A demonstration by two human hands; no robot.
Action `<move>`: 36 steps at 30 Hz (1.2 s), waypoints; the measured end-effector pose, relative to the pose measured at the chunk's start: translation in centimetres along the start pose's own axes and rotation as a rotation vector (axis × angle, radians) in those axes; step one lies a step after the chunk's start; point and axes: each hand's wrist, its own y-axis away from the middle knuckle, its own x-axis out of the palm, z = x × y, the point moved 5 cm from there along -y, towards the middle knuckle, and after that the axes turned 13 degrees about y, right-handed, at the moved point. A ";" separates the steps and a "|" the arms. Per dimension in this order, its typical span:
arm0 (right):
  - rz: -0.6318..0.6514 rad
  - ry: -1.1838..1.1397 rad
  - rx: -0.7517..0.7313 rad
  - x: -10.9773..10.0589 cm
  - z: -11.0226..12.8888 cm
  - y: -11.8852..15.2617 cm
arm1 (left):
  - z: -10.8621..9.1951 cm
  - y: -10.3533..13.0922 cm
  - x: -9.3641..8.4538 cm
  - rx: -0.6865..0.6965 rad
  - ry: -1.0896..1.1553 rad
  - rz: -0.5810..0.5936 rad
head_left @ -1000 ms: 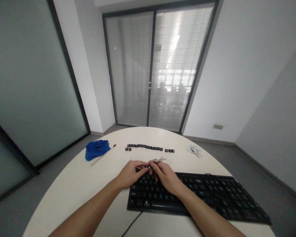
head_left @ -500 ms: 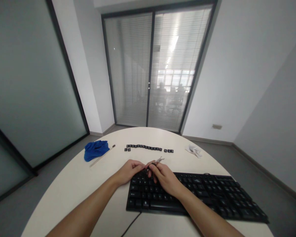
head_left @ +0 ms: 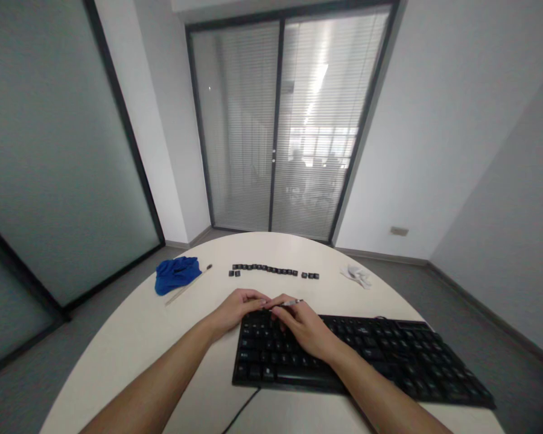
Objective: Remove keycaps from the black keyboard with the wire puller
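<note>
A black keyboard (head_left: pixel 366 355) lies in front of me, its upper left corner under my hands. Over that corner my right hand (head_left: pixel 305 328) is closed round a small tool with a silvery forked end (head_left: pixel 293 302), which looks like a keycap puller. Its other end is hidden by my fingers. My left hand (head_left: pixel 235 313) rests at the keyboard's upper left edge, thumb and fingers together and meeting the right fingertips. What its fingertips pinch, if anything, is too small and covered to name. Beyond the hands, several black keycaps (head_left: pixel 265 267) lie in a row.
On the pale round table (head_left: pixel 163 361), a crumpled blue cloth (head_left: pixel 177 274) lies at the left beside a thin brush (head_left: pixel 187 286). A crumpled white tissue or cloth (head_left: pixel 356 275) sits at the right. A black cable (head_left: pixel 241 411) runs from the keyboard's near edge.
The tool in my right hand has turned, its silvery end now lower, flatter and nearer the knuckles. My fingertips have shifted slightly; the keycaps and cloths have stayed put.
</note>
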 end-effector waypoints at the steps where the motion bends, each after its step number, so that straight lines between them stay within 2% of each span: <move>1: -0.011 0.012 0.004 0.0 -0.1 0.0 | 0.1 -0.1 -0.1 -0.003 0.008 -0.036; 7: -0.071 0.071 0.046 -0.1 -0.7 0.0 | 0.8 -0.6 -0.9 0.042 0.077 -0.232; 11: -0.024 0.178 0.040 0.3 -0.3 0.0 | 1.5 -0.7 -2.3 0.054 0.246 -0.414; 13: -0.009 0.193 0.016 0.4 0.1 0.0 | 1.7 -0.7 -2.7 0.062 0.287 -0.462; 15: -0.017 0.169 0.006 0.4 0.4 0.1 | 1.5 -0.8 -2.8 0.089 0.209 -0.458; 20: -0.020 0.163 0.015 0.2 0.4 0.1 | 0.9 -0.9 -1.6 0.211 -0.337 -0.397; 22: -0.019 0.173 0.022 0.2 0.3 0.1 | 1.1 -0.9 -1.5 0.214 -0.474 -0.366; 30: -0.015 0.178 0.032 0.2 0.3 0.1 | 0.9 -1.0 -1.8 0.209 -0.734 -0.264; 36: -0.011 0.167 0.032 0.2 0.5 0.1 | 0.7 -1.1 -3.6 0.174 -0.846 -0.336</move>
